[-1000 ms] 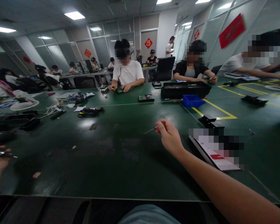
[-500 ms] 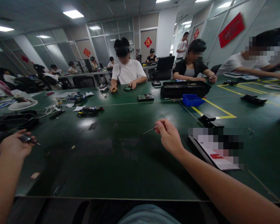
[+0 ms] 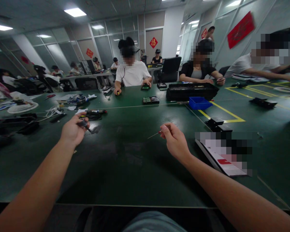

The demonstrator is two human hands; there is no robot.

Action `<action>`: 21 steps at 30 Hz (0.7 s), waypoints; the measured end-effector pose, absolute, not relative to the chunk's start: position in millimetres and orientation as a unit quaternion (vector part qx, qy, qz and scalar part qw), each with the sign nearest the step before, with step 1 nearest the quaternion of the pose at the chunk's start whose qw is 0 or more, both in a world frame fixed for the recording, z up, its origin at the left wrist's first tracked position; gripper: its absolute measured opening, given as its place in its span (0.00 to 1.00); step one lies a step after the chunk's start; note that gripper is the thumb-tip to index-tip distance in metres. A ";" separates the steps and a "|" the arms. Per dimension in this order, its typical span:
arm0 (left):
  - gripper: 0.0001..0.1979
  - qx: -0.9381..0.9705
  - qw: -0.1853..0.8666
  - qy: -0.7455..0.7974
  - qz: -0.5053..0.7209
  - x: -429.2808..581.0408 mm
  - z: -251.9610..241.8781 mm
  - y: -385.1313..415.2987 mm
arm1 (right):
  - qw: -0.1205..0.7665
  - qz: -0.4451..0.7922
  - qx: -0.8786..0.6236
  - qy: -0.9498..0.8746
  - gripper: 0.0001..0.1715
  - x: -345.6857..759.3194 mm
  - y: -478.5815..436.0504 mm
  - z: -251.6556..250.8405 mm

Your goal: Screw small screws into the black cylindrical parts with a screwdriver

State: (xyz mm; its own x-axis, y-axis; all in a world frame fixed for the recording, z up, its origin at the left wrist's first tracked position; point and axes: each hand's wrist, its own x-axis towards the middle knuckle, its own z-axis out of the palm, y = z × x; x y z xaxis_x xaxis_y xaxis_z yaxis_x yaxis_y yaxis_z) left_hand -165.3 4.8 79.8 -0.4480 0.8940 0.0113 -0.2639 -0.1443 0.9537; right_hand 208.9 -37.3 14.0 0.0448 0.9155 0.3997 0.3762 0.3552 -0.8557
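Note:
My right hand (image 3: 175,141) hovers over the middle of the green table (image 3: 125,161), fingers pinched on a thin screwdriver with a red handle (image 3: 157,133) whose metal shaft points left. My left hand (image 3: 73,130) is stretched out over the table to the left, closed around a small dark tool (image 3: 84,124) with a short tip. The two hands are apart, with bare table between them.
A white card and dark items (image 3: 222,151) lie right of my right hand. A blue bin (image 3: 199,103) and black tray (image 3: 192,91) sit farther back. Cables (image 3: 91,115) and clutter lie at the back left. Several people work across the table.
My left hand has swung in from the far left edge toward the table's middle, carrying the small dark tool. My right hand has barely moved.

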 end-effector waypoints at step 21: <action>0.19 0.748 0.337 0.468 0.329 13.8 -3.6 -13.5 | 0.466 0.259 -0.520 -0.667 0.16 206.9 -39.3 12.8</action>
